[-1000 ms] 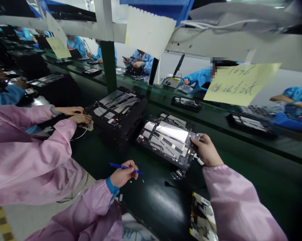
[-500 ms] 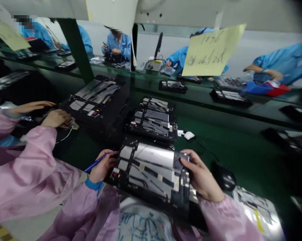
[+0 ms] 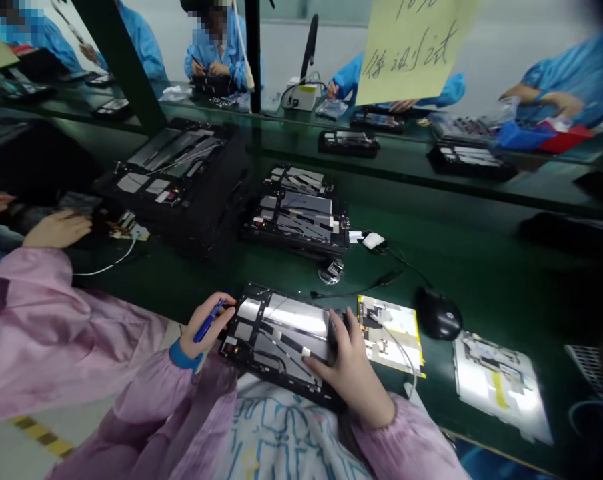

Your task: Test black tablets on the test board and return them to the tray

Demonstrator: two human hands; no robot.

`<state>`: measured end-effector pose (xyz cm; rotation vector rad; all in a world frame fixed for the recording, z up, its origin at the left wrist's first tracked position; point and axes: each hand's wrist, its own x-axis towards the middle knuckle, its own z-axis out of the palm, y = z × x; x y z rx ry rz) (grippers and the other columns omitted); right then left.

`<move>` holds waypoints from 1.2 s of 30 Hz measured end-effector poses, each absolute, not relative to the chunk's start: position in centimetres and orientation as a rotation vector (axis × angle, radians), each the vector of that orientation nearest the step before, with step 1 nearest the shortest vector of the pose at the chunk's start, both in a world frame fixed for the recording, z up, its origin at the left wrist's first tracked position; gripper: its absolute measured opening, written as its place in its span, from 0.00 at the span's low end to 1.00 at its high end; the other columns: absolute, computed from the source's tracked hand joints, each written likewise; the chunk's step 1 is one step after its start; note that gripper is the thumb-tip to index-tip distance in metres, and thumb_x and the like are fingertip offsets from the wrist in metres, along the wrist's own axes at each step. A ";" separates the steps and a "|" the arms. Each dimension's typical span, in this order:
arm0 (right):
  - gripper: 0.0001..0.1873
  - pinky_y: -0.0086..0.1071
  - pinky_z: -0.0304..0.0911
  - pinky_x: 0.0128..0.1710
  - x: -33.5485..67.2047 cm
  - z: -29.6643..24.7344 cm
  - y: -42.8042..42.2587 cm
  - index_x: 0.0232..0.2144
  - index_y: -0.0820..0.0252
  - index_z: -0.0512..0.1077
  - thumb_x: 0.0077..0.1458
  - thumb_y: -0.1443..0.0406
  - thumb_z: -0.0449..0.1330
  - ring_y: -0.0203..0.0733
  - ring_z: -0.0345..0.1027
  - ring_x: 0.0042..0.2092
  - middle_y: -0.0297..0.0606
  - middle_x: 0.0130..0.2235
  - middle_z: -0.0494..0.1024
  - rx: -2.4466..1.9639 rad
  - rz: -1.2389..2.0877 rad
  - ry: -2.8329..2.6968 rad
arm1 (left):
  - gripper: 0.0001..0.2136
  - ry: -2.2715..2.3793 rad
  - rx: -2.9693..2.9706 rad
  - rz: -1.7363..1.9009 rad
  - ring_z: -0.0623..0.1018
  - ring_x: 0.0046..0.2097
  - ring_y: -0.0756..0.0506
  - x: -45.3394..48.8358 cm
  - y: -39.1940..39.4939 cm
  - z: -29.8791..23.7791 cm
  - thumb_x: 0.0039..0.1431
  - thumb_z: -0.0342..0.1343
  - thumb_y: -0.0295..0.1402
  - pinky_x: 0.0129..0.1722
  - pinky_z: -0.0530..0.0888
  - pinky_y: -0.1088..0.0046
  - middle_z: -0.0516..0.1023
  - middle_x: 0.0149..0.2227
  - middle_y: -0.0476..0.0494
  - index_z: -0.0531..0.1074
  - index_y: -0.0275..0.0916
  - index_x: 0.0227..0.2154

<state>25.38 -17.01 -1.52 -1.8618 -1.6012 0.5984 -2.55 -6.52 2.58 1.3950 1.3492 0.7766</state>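
A single open-backed tablet frame (image 3: pixel 276 340) lies at the near edge of the green bench mat (image 3: pixel 481 280), apart from a lower stack of similar frames (image 3: pixel 296 213) and a taller black stack (image 3: pixel 171 167); how many are finished cannot be told from here, since no marks of progress show (the stacks look much alike). The frame's dark, angular chassis holds broad silvery foil panels, crossed by thin cables and small pale tape patches. The right hand (image 3: pixel 351 380) grips its right edge, fingers curled over the rim and thumb lying across the lower foil. The left hand (image 3: pixel 206 327) stays closed around a blue pen (image 3: pixel 209 321), its knuckles beside the frame's upper left corner. Just right of the frame lies a glossy printed sheet with yellow edges (image 3: pixel 389 337), then a rounded black computer mouse (image 3: pixel 437 313) and a second, paler sheet (image 3: pixel 499 387). A small white adapter (image 3: pixel 373 241) sits beside the lower stack. At far left, a co-worker's hand (image 3: pixel 56 230), in a pink sleeve, rests near a small circuit board (image 3: pixel 126 227) with a white cable (image 3: pixel 106 267).
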 end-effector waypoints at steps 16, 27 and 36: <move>0.14 0.67 0.45 0.58 24.6 -2.9 -15.2 0.37 0.57 0.74 0.59 0.57 0.52 0.64 0.37 0.67 0.47 0.61 0.60 -1.731 0.380 -1.646 | 0.09 1.434 1.713 0.635 0.70 0.29 0.49 -1.8 -5.6 3.6 0.52 0.59 0.37 0.32 0.65 0.73 0.71 0.29 0.50 0.69 0.39 0.34; 0.06 0.70 0.38 0.59 24.7 -2.4 -15.1 0.30 0.56 0.68 0.57 0.62 0.56 0.58 0.59 0.60 0.44 0.47 0.75 -1.423 0.394 -1.704 | 0.11 1.403 1.572 0.671 0.66 0.28 0.51 -2.8 -5.0 4.9 0.49 0.58 0.36 0.30 0.64 0.75 0.64 0.27 0.53 0.63 0.39 0.30; 0.06 0.50 0.65 0.53 26.7 -0.1 -15.6 0.37 0.55 0.68 0.57 0.68 0.53 0.43 0.73 0.38 0.39 0.34 0.77 -1.024 0.618 -1.698 | 0.08 1.356 1.774 0.703 0.60 0.27 0.52 -0.9 -4.7 6.5 0.52 0.54 0.32 0.28 0.61 0.77 0.59 0.25 0.53 0.59 0.39 0.25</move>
